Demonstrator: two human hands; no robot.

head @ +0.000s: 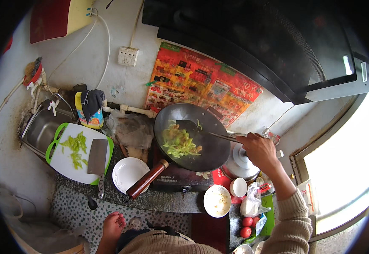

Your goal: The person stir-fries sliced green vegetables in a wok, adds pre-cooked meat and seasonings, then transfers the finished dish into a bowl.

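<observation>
My right hand (259, 151) grips the handle of a metal cooking spatula (219, 136), whose blade is inside a black wok (210, 155) on the stove. Sliced green vegetables with some brown pieces (179, 141) lie in the left part of the wok. The wok's wooden handle (148, 179) points towards me, over a white plate (124, 171). My left hand (114, 222) hangs low in front of my body, its fingers loosely curled and holding nothing visible. Left of the plate, a cleaver (98, 157) lies on a white cutting board (67, 168) beside sliced green vegetables (76, 144).
A steel sink (46, 127) is at the left. Right of the wok stand a lidded metal pot (243, 163), a small white bowl (238, 187) and a bowl with residue (217, 201). Tomatoes (245, 232) lie nearer me. A black range hood (251, 41) hangs above.
</observation>
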